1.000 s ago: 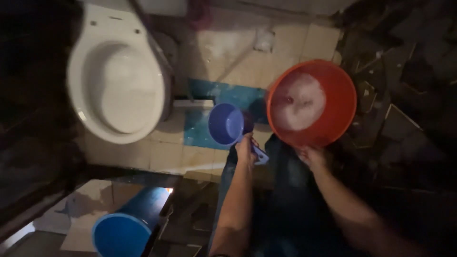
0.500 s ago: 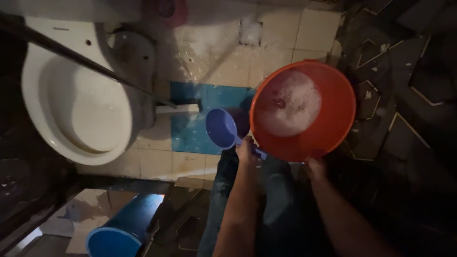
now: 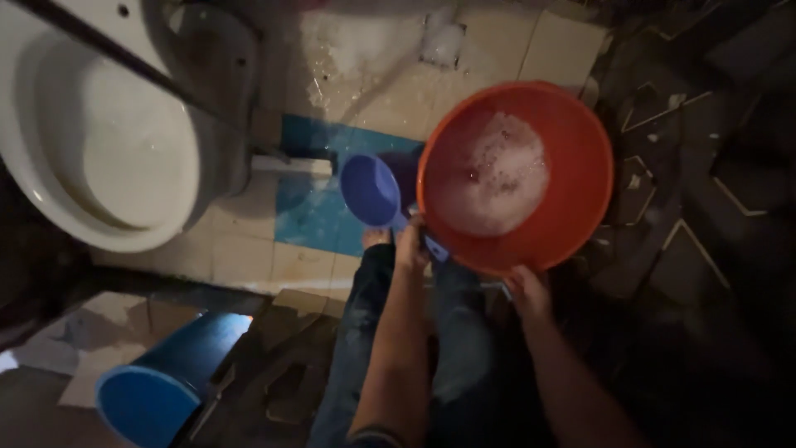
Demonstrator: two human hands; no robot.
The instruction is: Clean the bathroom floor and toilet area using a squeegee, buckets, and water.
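Note:
An orange plastic basin [image 3: 580, 187] with soapy, foamy water in it is held up over the floor. My right hand [image 3: 527, 292] grips its near rim from below. My left hand [image 3: 410, 246] is closed on the handle of a blue-purple plastic scoop [image 3: 370, 190], which sits just left of the basin and touches its left rim. My legs in dark jeans show below both hands.
A white toilet bowl [image 3: 99, 158] stands at the upper left, with a dark rod [image 3: 124, 58] crossing above it. The floor has pale tiles and one blue tile [image 3: 311, 207], with foam patches [image 3: 439, 37]. A blue bucket [image 3: 153, 386] lies at the lower left. Dark broken tiles cover the right side.
The basin and the scoop have shifted left and slightly up in view, and the scoop has come closer to the basin's rim. The toilet has slid toward the left edge.

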